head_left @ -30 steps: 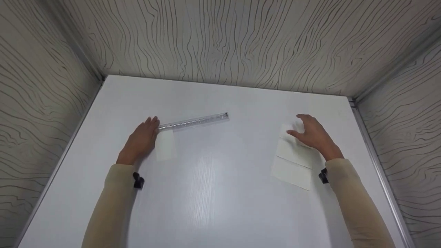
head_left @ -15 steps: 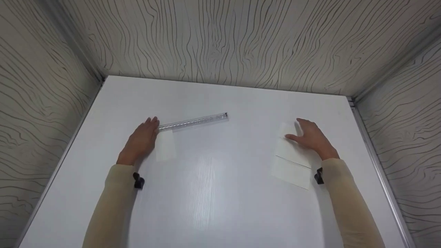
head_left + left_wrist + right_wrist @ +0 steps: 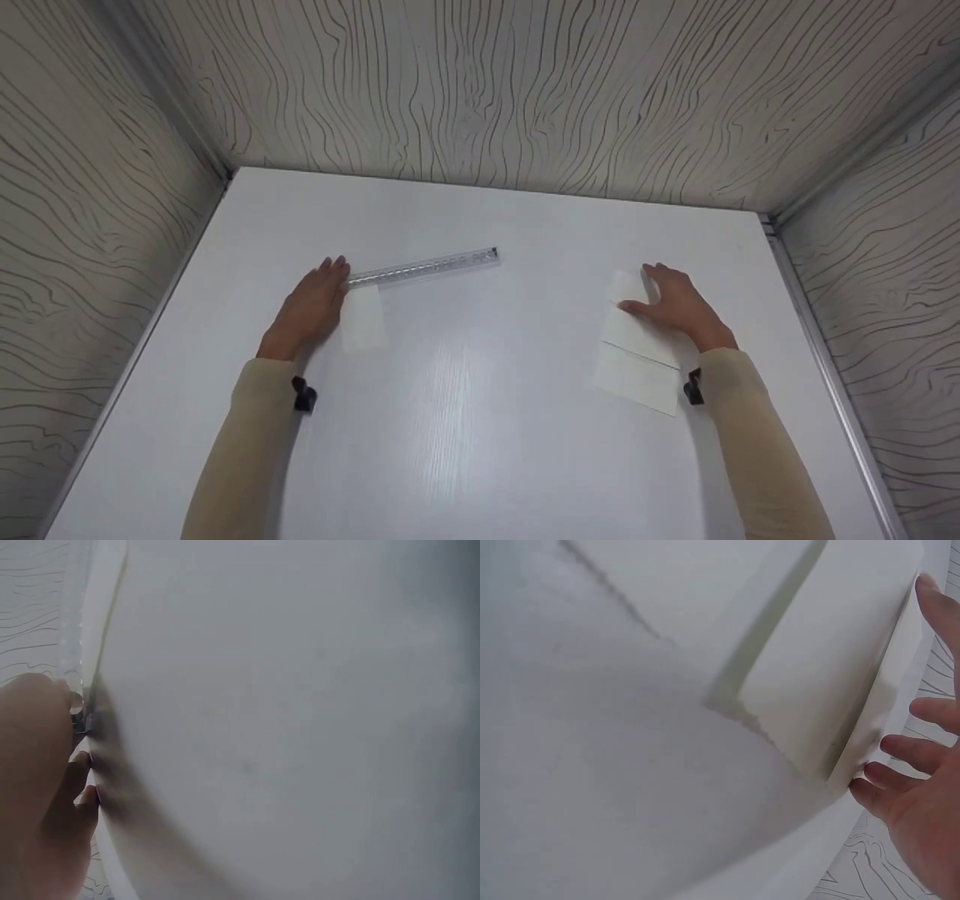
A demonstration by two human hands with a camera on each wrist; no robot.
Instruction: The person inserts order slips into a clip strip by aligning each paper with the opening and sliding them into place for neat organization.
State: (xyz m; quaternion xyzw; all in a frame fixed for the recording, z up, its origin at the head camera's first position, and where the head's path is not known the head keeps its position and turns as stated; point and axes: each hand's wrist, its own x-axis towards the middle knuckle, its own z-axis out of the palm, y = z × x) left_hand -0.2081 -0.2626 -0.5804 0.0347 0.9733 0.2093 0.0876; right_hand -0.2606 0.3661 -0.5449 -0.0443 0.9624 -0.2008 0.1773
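Observation:
A clear plastic ruler (image 3: 424, 268) with round cut-outs lies slanted on the white table. My left hand (image 3: 307, 309) holds its left end, thumb on one side and fingers on the other. Beneath that end a small cream paper piece (image 3: 364, 321) lies partly covered. In the left wrist view the thumb (image 3: 52, 690) meets the end of the ruler. Over on the right, my right hand (image 3: 679, 306) spreads thumb and fingers at the upper edge of several overlapping paper pieces (image 3: 637, 379). The right wrist view shows fingertips (image 3: 889, 744) right at the topmost piece, whose lower side edge looks ragged.
The white tabletop (image 3: 450, 420) stretches between the two hands. Wood-grain panels (image 3: 469, 90) stand behind it and at both sides. A metal rail (image 3: 840, 405) runs along the right edge. A small black mount (image 3: 304, 394) sits at the left wrist.
My right hand has lowered and shifted slightly left, its fingers coming down onto the papers. The left hand, the ruler and the paper under it hold their places.

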